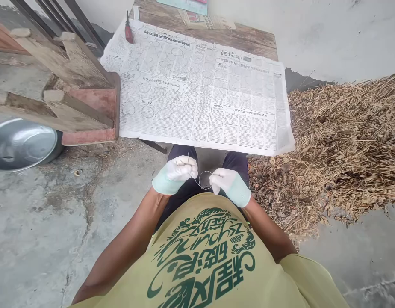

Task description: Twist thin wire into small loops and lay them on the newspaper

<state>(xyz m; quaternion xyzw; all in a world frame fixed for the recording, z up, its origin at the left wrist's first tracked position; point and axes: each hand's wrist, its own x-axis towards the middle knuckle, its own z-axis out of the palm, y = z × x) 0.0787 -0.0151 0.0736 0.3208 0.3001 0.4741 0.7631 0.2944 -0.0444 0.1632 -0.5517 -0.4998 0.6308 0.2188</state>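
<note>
One thin, pale, looped wire (205, 172) runs left to right above the dark-trousered legs (236, 161), one end pointing up toward the newspaper-covered wooden table (257, 41). White-gloved left hand (184, 168) and white-gloved right hand (228, 184) each pinch it, grip closed.

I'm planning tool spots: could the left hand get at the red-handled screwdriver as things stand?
Probably not without leaning: the left hand, holding thin wire, is short of the newspaper; the screwdriver lies near its far left corner. Nothing tall stands between.
</note>
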